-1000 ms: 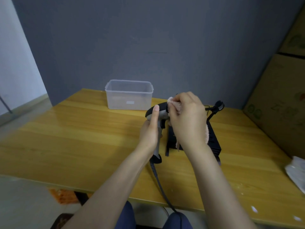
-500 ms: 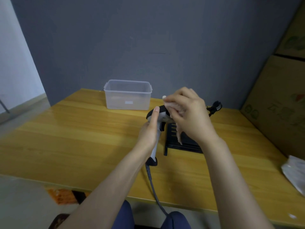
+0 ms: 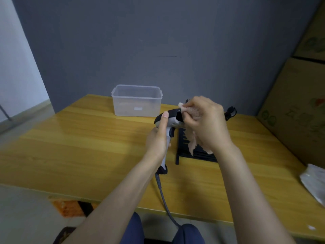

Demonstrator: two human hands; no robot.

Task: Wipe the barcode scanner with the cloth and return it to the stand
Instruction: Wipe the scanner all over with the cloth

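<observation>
My left hand [image 3: 158, 138] grips the handle of a grey-and-black barcode scanner [image 3: 171, 118], holding it upright above the table, thumb along its head. A grey cable [image 3: 162, 192] runs from the handle's base down over the table's front edge. My right hand [image 3: 205, 122] presses a pale pink cloth [image 3: 192, 138] against the scanner's front end; the cloth hangs below my palm. The black stand [image 3: 182, 150] lies on the table just behind and right of the scanner, partly hidden by my right hand and the cloth.
A clear plastic container [image 3: 136, 101] stands at the back of the wooden table [image 3: 79, 141]. Cardboard boxes [image 3: 297, 106] rise along the right side. A white plastic bag [image 3: 313, 182] lies at the right edge. A black cable clip [image 3: 230, 112] sticks up behind my right hand.
My right hand with the cloth has shifted along the scanner's head towards its front end. The scanner stays held in my left hand, slightly more upright.
</observation>
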